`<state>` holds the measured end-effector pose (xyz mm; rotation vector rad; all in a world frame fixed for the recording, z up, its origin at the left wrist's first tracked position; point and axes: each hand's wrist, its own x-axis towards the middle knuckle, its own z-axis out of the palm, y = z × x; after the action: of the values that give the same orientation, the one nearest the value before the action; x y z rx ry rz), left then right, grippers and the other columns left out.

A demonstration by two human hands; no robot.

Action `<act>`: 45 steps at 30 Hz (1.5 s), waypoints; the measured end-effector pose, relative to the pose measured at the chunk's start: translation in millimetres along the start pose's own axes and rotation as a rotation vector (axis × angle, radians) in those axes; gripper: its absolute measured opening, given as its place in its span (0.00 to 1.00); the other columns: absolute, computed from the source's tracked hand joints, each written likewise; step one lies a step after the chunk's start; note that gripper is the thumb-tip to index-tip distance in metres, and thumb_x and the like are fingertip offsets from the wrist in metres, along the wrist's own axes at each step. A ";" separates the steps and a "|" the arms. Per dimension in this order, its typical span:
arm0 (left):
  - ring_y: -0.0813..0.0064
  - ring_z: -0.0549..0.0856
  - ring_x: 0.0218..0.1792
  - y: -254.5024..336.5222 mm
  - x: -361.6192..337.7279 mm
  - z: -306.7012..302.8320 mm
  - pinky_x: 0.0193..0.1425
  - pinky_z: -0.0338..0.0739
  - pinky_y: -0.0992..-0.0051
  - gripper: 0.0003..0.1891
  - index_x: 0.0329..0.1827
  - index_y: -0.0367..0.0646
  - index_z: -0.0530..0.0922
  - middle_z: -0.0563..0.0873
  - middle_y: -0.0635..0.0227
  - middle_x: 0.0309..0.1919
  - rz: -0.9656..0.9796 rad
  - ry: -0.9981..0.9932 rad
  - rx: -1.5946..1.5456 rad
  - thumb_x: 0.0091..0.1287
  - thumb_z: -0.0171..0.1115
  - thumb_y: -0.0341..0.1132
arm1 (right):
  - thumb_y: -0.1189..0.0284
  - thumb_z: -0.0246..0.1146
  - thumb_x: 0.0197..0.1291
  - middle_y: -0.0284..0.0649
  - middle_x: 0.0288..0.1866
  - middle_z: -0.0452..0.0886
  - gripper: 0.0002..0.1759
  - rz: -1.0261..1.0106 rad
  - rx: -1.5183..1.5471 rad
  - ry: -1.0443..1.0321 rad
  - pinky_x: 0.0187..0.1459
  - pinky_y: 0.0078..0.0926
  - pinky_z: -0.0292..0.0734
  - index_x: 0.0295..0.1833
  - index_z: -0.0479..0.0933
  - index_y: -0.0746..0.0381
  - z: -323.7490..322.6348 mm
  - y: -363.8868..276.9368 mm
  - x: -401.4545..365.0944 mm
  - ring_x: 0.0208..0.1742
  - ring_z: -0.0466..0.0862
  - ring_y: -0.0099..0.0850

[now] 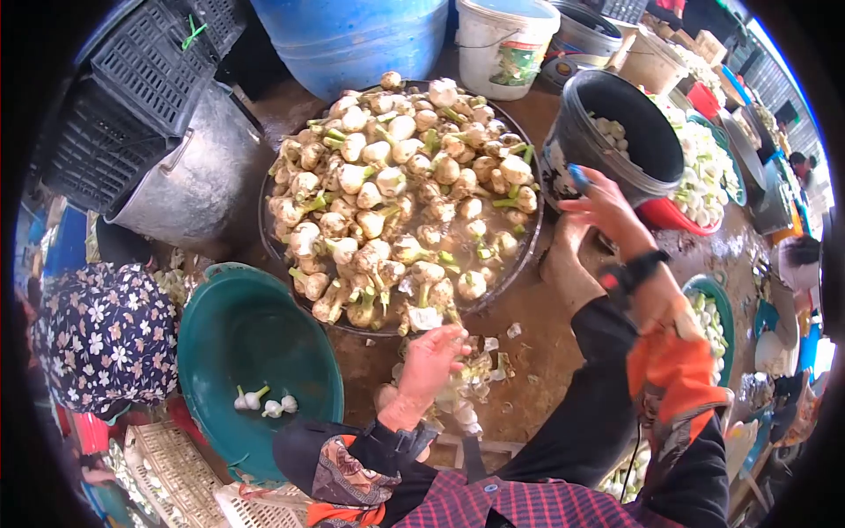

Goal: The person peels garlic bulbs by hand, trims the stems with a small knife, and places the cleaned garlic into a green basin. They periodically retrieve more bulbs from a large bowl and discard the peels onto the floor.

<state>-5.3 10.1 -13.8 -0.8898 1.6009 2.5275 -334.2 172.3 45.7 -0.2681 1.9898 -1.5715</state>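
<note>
My left hand [431, 363] is just in front of the near rim of a wide round basin [299, 304], fingers loosely bent and apart, nothing visible in them. The basin holds a heap of muddy garlic bulbs [374, 224] with cut green stems, in brown water. A pale scrap of peel [425, 318] lies at the rim beyond my left fingertips. Fingers spread, my right hand [607, 204] is beside a black bucket [627, 132]. A blue covering [578, 178] shows at one fingertip. White peeled bulbs [610, 134] lie inside the bucket.
A green tub [260, 343] with several clean bulbs stands left. Behind it are a person in a flowered garment [106, 339], black crates [158, 66] and a grey bin [198, 180]. A blue barrel [352, 40] and white pail [502, 53] stand beyond the basin. Peelings [480, 374] litter the floor.
</note>
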 end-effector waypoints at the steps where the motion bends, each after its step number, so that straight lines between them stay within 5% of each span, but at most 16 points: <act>1: 0.76 0.84 0.40 2.4 0.2 -0.5 0.38 0.80 0.79 0.10 0.49 0.38 0.77 0.83 0.66 0.44 -0.009 -0.006 -0.005 0.67 0.55 0.29 | 0.62 0.51 0.65 0.42 0.61 0.65 0.28 0.117 0.062 0.076 0.33 0.34 0.82 0.68 0.56 0.55 30.0 3.5 29.3 0.44 0.83 0.41; 4: 0.76 0.84 0.39 0.8 3.4 -4.3 0.38 0.79 0.80 0.11 0.50 0.38 0.77 0.83 0.66 0.43 -0.044 -0.009 -0.022 0.68 0.56 0.34 | 0.67 0.46 0.62 0.45 0.55 0.71 0.19 0.296 0.337 0.032 0.34 0.44 0.81 0.59 0.62 0.56 81.1 38.1 96.4 0.42 0.81 0.46; 7: 0.77 0.84 0.38 3.9 3.9 -1.4 0.38 0.80 0.80 0.13 0.50 0.38 0.77 0.84 0.65 0.42 -0.051 -0.016 -0.043 0.68 0.57 0.36 | 0.70 0.44 0.65 0.42 0.46 0.76 0.14 0.137 0.513 0.308 0.35 0.42 0.81 0.55 0.66 0.53 116.9 57.1 104.1 0.44 0.80 0.43; 10: 0.70 0.83 0.44 9.3 4.9 -3.3 0.40 0.81 0.76 0.23 0.62 0.38 0.67 0.77 0.59 0.52 -0.036 -0.028 -0.155 0.68 0.56 0.41 | 0.78 0.45 0.58 0.50 0.50 0.74 0.21 -0.208 0.673 -0.017 0.39 0.35 0.82 0.58 0.66 0.65 130.3 61.1 35.3 0.45 0.80 0.38; 13: 0.59 0.79 0.52 20.4 6.6 -2.8 0.44 0.82 0.68 0.39 0.72 0.42 0.47 0.64 0.53 0.63 0.013 0.009 -0.399 0.66 0.56 0.50 | 0.76 0.52 0.60 0.48 0.56 0.73 0.19 -0.244 0.349 -0.138 0.49 0.29 0.78 0.57 0.70 0.65 171.3 41.1 -70.0 0.53 0.77 0.35; 16: 0.67 0.80 0.47 20.9 6.7 -8.8 0.44 0.81 0.67 0.33 0.68 0.42 0.56 0.75 0.60 0.52 0.104 -0.096 -0.494 0.65 0.59 0.47 | 0.70 0.59 0.59 0.44 0.62 0.71 0.22 -0.452 0.116 -0.428 0.64 0.33 0.65 0.59 0.72 0.66 189.1 48.9 -133.8 0.62 0.72 0.35; 17: 0.76 0.80 0.44 15.1 9.3 -15.9 0.41 0.80 0.70 0.29 0.63 0.42 0.61 0.79 0.66 0.45 0.079 -0.111 -0.527 0.63 0.63 0.40 | 0.66 0.61 0.60 0.44 0.64 0.70 0.26 -0.425 0.436 -0.523 0.67 0.35 0.58 0.61 0.69 0.66 189.1 49.1 -143.3 0.67 0.66 0.35; 20: 0.81 0.79 0.42 20.6 -1.8 -4.6 0.40 0.79 0.72 0.26 0.59 0.42 0.64 0.79 0.70 0.39 0.258 0.027 -0.195 0.60 0.66 0.31 | 0.55 0.63 0.58 0.43 0.65 0.69 0.34 -0.301 0.588 -0.069 0.62 0.31 0.64 0.65 0.65 0.65 198.7 25.2 -149.7 0.67 0.66 0.30; 22: 0.74 0.77 0.48 16.4 2.3 0.3 0.49 0.75 0.72 0.27 0.56 0.41 0.67 0.76 0.64 0.45 0.754 0.263 0.436 0.53 0.68 0.26 | 0.61 0.62 0.61 0.37 0.56 0.73 0.29 -0.111 0.498 -0.129 0.56 0.23 0.68 0.63 0.67 0.66 197.4 40.4 -146.1 0.56 0.71 0.22; 24: 0.58 0.75 0.51 29.5 -5.6 6.7 0.55 0.70 0.66 0.31 0.54 0.40 0.68 0.74 0.56 0.48 0.889 0.355 0.677 0.44 0.71 0.26 | 0.65 0.63 0.61 0.35 0.50 0.76 0.27 -0.201 0.374 -0.105 0.53 0.20 0.69 0.62 0.68 0.67 213.2 47.4 -153.6 0.50 0.73 0.19; 27: 0.73 0.75 0.50 31.5 -10.1 7.8 0.52 0.73 0.72 0.27 0.53 0.43 0.70 0.74 0.63 0.47 0.901 0.354 0.733 0.48 0.69 0.23 | 0.66 0.61 0.63 0.35 0.48 0.77 0.25 -0.245 0.319 -0.042 0.53 0.20 0.69 0.61 0.68 0.69 215.6 43.4 -166.3 0.49 0.73 0.19; 35: 0.81 0.76 0.49 34.7 -13.9 0.4 0.54 0.74 0.79 0.30 0.57 0.44 0.66 0.75 0.72 0.48 0.435 -0.155 0.085 0.50 0.66 0.17 | 0.78 0.55 0.59 0.48 0.46 0.81 0.28 -0.487 -0.121 -0.115 0.54 0.24 0.69 0.66 0.62 0.69 178.8 47.5 -173.9 0.48 0.77 0.26; 38: 0.80 0.79 0.39 41.3 -19.3 -4.1 0.38 0.78 0.77 0.31 0.57 0.45 0.66 0.76 0.71 0.44 0.100 -0.233 -0.302 0.49 0.68 0.20 | 0.86 0.50 0.52 0.49 0.43 0.82 0.26 -0.494 -0.107 -0.099 0.49 0.22 0.72 0.60 0.68 0.69 173.1 46.2 -177.8 0.44 0.80 0.25; 39: 0.76 0.79 0.28 42.1 -21.0 -3.4 0.26 0.74 0.77 0.29 0.59 0.44 0.65 0.78 0.68 0.35 0.066 -0.275 -0.297 0.54 0.67 0.32 | 0.86 0.49 0.51 0.48 0.42 0.83 0.25 -0.423 -0.074 -0.075 0.49 0.22 0.72 0.58 0.70 0.70 174.7 40.5 -181.4 0.44 0.80 0.24; 43: 0.69 0.77 0.17 31.5 -13.4 -13.4 0.19 0.71 0.76 0.30 0.57 0.43 0.68 0.80 0.61 0.26 -0.159 -0.486 -0.674 0.58 0.58 0.54 | 0.89 0.50 0.45 0.46 0.39 0.82 0.25 -0.447 0.092 0.052 0.47 0.20 0.72 0.52 0.74 0.69 186.9 49.3 -181.5 0.42 0.78 0.21; 45: 0.68 0.79 0.20 25.7 -13.2 -9.0 0.21 0.74 0.74 0.28 0.56 0.43 0.70 0.81 0.60 0.30 -0.105 -0.428 -0.617 0.60 0.58 0.53 | 0.89 0.51 0.41 0.47 0.41 0.83 0.28 -0.398 0.183 0.097 0.48 0.21 0.73 0.52 0.75 0.66 190.4 58.5 -179.7 0.45 0.79 0.23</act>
<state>1.8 -6.0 10.8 -0.3753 0.6482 2.9020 -71.9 121.3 22.1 -0.5496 1.9304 -2.0348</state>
